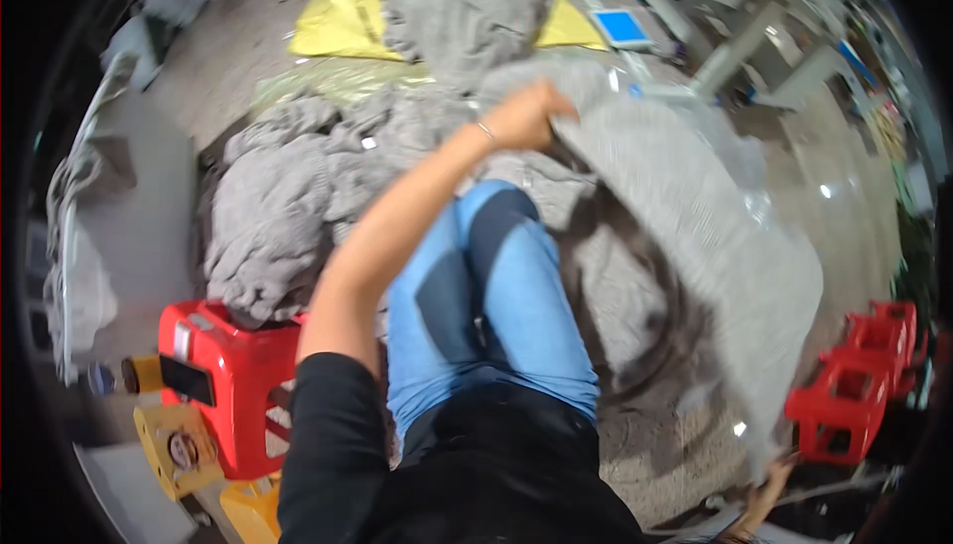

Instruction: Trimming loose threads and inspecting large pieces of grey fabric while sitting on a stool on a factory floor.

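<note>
Landmark: the seated person's blue jeans (536,296). Grey cloth (685,187), seen from where I stand: pale, finely ribbed knit, spread as a long sheet right of the jeans, from beyond the knees back past the hip; outer edge bowed, surface blurred. Left hand (526,117), just beyond the knees: clenched on the cloth's edge. Right hand (778,475), well right of the jeans, at the cloth's narrow near end; too blurred to tell its grip. Rumpled grey knit heap (268,206) left of the knees; red stool (238,435) left of the hip.
</note>
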### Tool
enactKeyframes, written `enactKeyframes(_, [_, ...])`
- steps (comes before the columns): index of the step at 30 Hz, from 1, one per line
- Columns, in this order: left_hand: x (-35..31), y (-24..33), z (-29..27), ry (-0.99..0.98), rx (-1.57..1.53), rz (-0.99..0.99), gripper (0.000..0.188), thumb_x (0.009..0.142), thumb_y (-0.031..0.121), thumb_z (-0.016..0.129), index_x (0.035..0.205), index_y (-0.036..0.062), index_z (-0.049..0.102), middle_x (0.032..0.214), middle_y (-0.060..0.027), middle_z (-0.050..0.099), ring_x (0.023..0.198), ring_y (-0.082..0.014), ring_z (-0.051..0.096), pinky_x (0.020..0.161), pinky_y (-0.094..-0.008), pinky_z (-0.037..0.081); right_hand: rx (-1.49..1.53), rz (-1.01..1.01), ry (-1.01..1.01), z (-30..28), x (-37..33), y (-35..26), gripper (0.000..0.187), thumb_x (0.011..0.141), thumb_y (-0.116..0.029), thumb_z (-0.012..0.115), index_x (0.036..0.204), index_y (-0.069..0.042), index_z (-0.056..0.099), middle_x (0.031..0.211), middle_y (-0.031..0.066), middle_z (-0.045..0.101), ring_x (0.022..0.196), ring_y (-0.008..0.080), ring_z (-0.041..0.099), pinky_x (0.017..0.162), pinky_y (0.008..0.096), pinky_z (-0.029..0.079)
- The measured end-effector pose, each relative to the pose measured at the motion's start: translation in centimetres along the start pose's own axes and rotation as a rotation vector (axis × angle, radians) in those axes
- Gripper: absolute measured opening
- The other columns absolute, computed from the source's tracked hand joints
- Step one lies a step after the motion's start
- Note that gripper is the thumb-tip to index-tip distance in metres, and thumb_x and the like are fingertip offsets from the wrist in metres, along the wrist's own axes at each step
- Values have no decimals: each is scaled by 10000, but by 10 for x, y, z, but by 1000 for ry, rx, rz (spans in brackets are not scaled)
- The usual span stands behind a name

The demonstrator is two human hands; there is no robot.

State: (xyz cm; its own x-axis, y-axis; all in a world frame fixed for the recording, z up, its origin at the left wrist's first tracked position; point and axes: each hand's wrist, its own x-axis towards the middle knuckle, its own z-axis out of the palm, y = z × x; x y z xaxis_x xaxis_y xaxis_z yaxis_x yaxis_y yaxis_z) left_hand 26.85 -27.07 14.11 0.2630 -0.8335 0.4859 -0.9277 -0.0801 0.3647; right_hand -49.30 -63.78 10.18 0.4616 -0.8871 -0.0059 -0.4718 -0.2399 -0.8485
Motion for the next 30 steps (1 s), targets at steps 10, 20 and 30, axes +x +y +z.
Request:
enactKeyframes(10, [-94, 17, 35, 18, -110, -758, 373, 726, 345, 704, 1044, 154, 660, 1049, -127, 639, 1018, -295, 587, 851, -409, 465, -584, 567, -616, 204, 5, 62, 397, 841, -303, 605, 1136, -38, 599, 1059, 77, 606, 701, 226, 542, 504, 355, 483])
enactKeyframes(20, [-399, -26, -48, 232, 1275, -1228, 369, 638, 111, 651, 1003, 121, 595, 1203, -211, 496, 1238, -385, 373, 1015, -645, 161, -603, -852, -717, 384, 47, -138, 255, 928, -177, 526, 1077, 21, 590, 870, 75, 622, 666, 114, 565, 608, 237, 473])
enactKeyframes(30, [-350, 114, 2, 435, -260, -1131, 248, 787, 208, 663, 877, 11, 544, 651, -176, 513, 598, -259, 527, 575, -380, 424, 85, -488, -875, 513, -29, -305, 184, 905, -118, 513, 968, 25, 609, 704, 47, 631, 552, 51, 486, 509, 201, 373])
